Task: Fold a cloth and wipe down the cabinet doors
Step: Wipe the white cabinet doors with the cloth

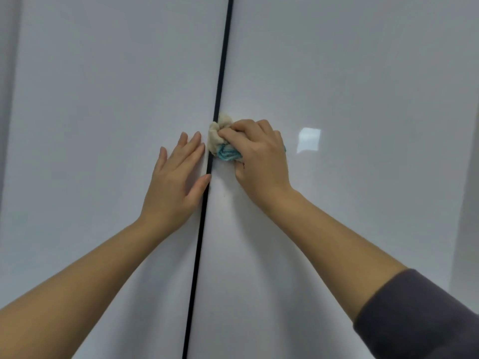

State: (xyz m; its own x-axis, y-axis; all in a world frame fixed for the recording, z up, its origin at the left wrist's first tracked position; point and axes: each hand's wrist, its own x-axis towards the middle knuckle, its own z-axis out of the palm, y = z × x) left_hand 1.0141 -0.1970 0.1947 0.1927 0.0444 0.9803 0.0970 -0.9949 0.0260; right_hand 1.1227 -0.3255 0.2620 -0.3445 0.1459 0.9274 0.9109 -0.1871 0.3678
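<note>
Two glossy white cabinet doors fill the view, the left door point(103, 125) and the right door point(363, 99), split by a thin dark gap point(220, 73). My right hand point(259, 156) grips a bunched cream and teal cloth point(220, 143) and holds it against the right door's inner edge, right beside the gap. My left hand point(176, 177) lies flat on the left door with straight fingers, its thumb at the gap. Most of the cloth is hidden under my right fingers.
A bright window reflection point(308, 139) shows on the right door. A darker vertical strip point(7, 99) runs along the far left edge. My dark sleeve point(420, 320) covers the right forearm at the lower right.
</note>
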